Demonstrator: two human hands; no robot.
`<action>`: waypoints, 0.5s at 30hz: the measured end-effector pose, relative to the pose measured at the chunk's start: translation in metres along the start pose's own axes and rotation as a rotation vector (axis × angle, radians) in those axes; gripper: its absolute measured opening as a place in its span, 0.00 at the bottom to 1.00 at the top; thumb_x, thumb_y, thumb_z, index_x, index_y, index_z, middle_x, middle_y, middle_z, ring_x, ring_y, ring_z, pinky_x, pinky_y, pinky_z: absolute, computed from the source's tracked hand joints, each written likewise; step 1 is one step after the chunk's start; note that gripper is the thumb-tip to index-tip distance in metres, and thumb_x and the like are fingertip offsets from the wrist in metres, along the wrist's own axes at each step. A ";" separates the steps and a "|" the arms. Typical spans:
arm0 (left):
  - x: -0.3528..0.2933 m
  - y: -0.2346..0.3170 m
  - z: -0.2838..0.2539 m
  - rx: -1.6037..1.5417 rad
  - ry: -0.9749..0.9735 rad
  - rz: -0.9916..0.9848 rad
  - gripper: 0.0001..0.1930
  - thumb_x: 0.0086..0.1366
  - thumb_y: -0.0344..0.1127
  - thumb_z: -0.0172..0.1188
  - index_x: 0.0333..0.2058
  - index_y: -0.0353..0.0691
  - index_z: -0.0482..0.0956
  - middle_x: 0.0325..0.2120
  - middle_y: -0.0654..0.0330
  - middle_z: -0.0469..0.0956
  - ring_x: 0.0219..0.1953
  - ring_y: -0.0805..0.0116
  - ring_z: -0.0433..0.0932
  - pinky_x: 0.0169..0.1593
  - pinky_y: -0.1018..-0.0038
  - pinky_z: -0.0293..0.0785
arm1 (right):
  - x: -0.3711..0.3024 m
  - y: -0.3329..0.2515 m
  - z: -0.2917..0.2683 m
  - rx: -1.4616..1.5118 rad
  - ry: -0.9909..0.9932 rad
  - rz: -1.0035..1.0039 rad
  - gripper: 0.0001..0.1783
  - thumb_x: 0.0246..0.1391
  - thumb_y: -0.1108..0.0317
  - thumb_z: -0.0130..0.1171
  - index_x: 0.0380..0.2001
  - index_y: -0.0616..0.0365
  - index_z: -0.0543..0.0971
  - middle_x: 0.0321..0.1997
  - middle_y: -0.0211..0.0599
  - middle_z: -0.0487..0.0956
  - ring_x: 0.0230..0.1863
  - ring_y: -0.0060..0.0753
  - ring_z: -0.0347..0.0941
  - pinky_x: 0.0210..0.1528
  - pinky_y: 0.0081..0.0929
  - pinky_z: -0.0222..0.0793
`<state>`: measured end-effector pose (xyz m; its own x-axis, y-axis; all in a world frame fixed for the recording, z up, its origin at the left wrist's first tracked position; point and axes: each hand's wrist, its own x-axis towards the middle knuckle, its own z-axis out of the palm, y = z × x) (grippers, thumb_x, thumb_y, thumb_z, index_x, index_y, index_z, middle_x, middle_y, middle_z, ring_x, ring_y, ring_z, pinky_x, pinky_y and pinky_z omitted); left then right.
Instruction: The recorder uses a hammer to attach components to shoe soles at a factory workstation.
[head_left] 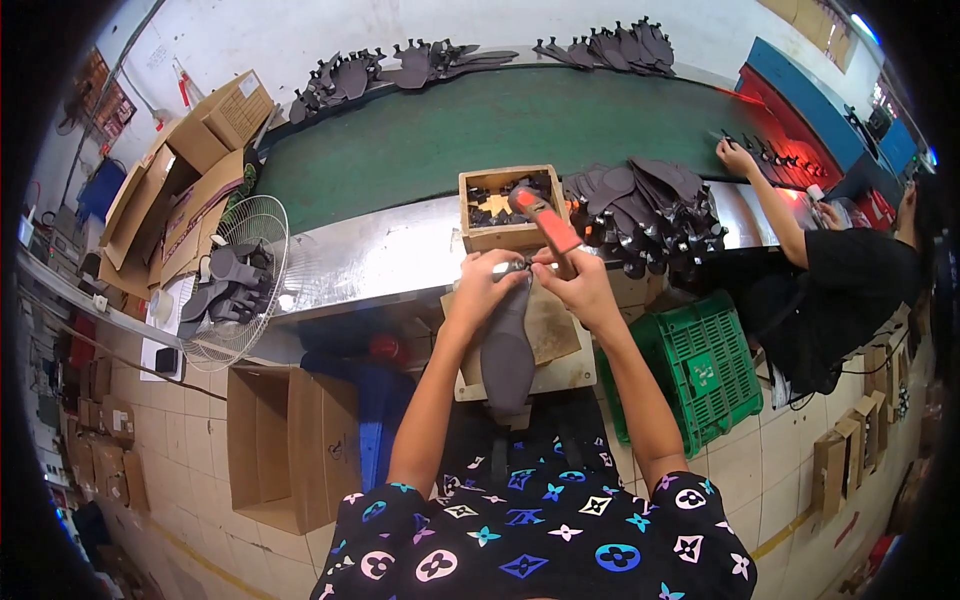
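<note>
One grey sole (508, 355) extends over a wooden board (555, 335) toward us; our left hand (484, 287) pinches its narrow end, while our right hand (580, 290) clasps a red tool (560, 233), fingertips meeting near the wooden box (500, 238).

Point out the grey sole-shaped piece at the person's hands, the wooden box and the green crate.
Grey sole-shaped piece (508, 364): head view, on its broad part.
Wooden box (500, 238): head view, on its front wall.
Green crate (700, 376): head view, on its side wall.
</note>
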<state>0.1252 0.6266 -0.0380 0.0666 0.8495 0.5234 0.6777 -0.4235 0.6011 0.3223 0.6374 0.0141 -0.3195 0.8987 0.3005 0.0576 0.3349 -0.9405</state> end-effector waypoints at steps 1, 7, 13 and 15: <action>-0.001 0.003 -0.001 -0.002 0.005 0.008 0.15 0.55 0.41 0.70 0.40 0.42 0.83 0.39 0.58 0.83 0.45 0.56 0.79 0.51 0.66 0.69 | 0.004 0.001 0.000 -0.072 -0.008 -0.026 0.15 0.52 0.66 0.68 0.40 0.63 0.82 0.32 0.33 0.82 0.31 0.20 0.75 0.35 0.22 0.71; -0.022 0.035 -0.027 -0.274 -0.056 -0.287 0.13 0.51 0.35 0.72 0.37 0.40 0.85 0.34 0.54 0.84 0.38 0.57 0.82 0.48 0.68 0.71 | 0.006 0.013 0.005 -0.147 -0.165 -0.034 0.12 0.55 0.65 0.66 0.37 0.62 0.80 0.29 0.35 0.79 0.32 0.28 0.73 0.37 0.27 0.68; -0.032 0.024 -0.020 -0.196 0.091 -0.126 0.14 0.50 0.33 0.71 0.37 0.39 0.85 0.34 0.54 0.84 0.37 0.56 0.82 0.47 0.66 0.71 | 0.000 0.000 0.011 -0.183 -0.278 -0.131 0.10 0.55 0.69 0.64 0.37 0.64 0.78 0.32 0.39 0.76 0.33 0.36 0.73 0.37 0.30 0.67; -0.031 0.029 -0.023 -0.213 0.081 -0.140 0.14 0.50 0.33 0.71 0.37 0.39 0.85 0.34 0.54 0.84 0.37 0.55 0.82 0.47 0.66 0.71 | 0.000 0.001 0.012 -0.231 -0.270 -0.198 0.10 0.52 0.72 0.64 0.37 0.65 0.78 0.33 0.40 0.76 0.33 0.39 0.73 0.37 0.31 0.68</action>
<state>0.1262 0.5807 -0.0227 -0.0819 0.8800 0.4679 0.5063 -0.3677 0.7800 0.3107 0.6338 0.0116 -0.5808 0.7140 0.3910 0.1713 0.5768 -0.7988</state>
